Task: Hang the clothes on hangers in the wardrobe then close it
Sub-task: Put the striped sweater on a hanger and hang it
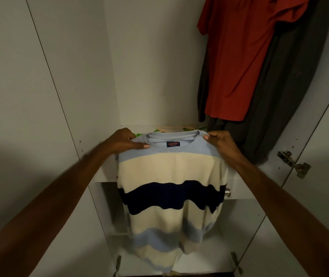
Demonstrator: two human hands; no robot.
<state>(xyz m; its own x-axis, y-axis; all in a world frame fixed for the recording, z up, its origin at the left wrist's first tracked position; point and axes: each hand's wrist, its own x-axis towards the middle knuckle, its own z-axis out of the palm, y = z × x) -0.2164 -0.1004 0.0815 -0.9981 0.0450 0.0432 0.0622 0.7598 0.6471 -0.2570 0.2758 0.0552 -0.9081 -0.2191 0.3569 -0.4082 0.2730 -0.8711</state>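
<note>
At the centre of the frame, the left hand (126,141) and right hand (220,141) each pinch a shoulder of the striped sweater (171,194), which hangs before the open wardrobe (151,76). A red shirt (239,62) hangs at upper right.

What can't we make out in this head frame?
- Hangers on the shelf: only green and peach slivers show behind the striped sweater held by the left hand and right hand.
- Rail: cut off by the top edge above the red shirt.
- Neck label text: too small.
- Sweater hem: blurred.
</note>
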